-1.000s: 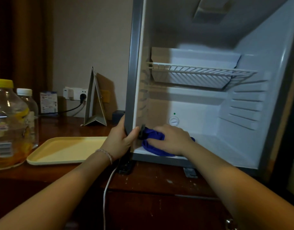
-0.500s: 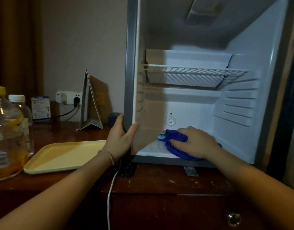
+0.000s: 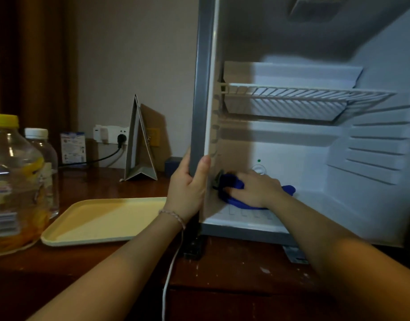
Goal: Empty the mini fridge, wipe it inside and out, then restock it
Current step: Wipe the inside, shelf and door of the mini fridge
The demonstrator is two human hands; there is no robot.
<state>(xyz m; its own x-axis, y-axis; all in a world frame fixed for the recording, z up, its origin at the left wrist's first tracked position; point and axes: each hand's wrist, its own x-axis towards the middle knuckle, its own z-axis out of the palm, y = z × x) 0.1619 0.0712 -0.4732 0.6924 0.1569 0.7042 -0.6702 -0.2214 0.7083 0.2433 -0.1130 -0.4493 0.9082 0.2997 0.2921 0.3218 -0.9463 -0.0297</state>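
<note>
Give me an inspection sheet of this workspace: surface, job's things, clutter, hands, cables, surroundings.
Surface: dark wooden top, scuffed with pale marks near the front edge.
Job's things: mini fridge open, nothing seen inside but a wire shelf; blue cloth on the floor at the left inner wall; jar and bottle stand out on the top, left.
Clutter: bare yellow tray; folded card stand; small carton.
Hands: left hand grips the fridge's left front edge; right hand presses the cloth.
Cables: black cord plugged into the wall socket; white cord hanging over the front edge.
Surroundings: plain wall, brown curtain at left.
</note>
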